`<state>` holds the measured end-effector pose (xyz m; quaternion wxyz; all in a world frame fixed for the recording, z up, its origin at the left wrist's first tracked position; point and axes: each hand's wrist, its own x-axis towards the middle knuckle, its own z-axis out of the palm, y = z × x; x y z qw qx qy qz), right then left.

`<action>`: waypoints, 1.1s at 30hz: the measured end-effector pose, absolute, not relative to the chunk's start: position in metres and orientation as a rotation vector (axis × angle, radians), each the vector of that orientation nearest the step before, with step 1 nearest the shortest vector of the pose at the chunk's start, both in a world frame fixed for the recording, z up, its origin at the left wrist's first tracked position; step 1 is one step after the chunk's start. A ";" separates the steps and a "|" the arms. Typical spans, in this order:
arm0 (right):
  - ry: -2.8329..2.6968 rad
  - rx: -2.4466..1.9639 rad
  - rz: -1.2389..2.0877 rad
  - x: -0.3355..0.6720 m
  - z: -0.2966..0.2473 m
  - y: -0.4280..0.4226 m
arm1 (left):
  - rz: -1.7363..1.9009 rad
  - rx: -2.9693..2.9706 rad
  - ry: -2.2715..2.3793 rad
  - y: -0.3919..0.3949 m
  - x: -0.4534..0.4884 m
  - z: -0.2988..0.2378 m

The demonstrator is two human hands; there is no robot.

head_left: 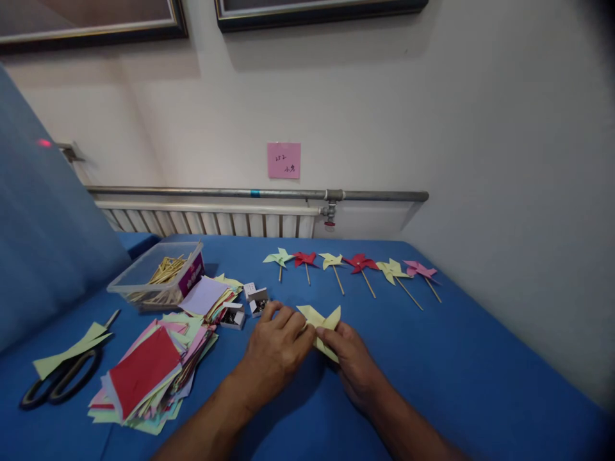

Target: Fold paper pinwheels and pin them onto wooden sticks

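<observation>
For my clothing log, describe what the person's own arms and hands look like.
The left hand and right hand are bare, without gloves. The forearms show no sleeves, watches, cables or markings; no ring shows on the visible fingers.

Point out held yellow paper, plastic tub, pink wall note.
Held yellow paper (331, 318): head view, upper-right blade.
Plastic tub (193, 275): head view, purple side label.
Pink wall note (284, 161): head view, middle.

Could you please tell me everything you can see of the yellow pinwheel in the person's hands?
The pinwheel is pale yellow and looks like folded paper, with pointed blades spreading outward. It is held tilted over the blue table. The right hand grips its right side, thumb near the middle; the left hand's fingers meet its left side. Hands hide the rest.
</observation>
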<state>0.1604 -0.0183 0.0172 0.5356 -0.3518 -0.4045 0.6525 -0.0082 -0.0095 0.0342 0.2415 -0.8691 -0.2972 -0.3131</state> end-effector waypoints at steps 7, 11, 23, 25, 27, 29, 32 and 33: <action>-0.977 -1.008 1.426 0.166 0.001 -0.012 | -1.372 -2.482 -1.205 -0.010 -0.011 0.033; -0.995 -1.069 1.368 0.166 -0.001 -0.014 | -1.883 -2.584 -1.984 -0.005 -0.010 0.036; -1.059 -1.135 1.377 0.163 -0.013 -0.008 | -2.513 -2.783 -2.389 0.001 0.008 0.022; -1.047 -1.120 1.372 0.163 -0.013 -0.008 | -2.482 -2.780 -2.416 0.003 0.008 0.017; -1.038 -1.110 1.373 0.163 -0.012 -0.008 | -2.467 -2.766 -2.431 0.004 0.008 0.014; -1.038 -1.103 1.377 0.163 -0.011 -0.008 | -2.458 -2.750 -2.436 0.004 0.008 0.012; -1.022 -1.096 1.370 0.162 -0.008 -0.011 | -2.420 -2.772 -2.437 0.004 0.008 0.011; -1.010 -1.098 1.369 0.162 -0.007 -0.012 | -2.377 -2.804 -2.444 0.004 0.007 0.012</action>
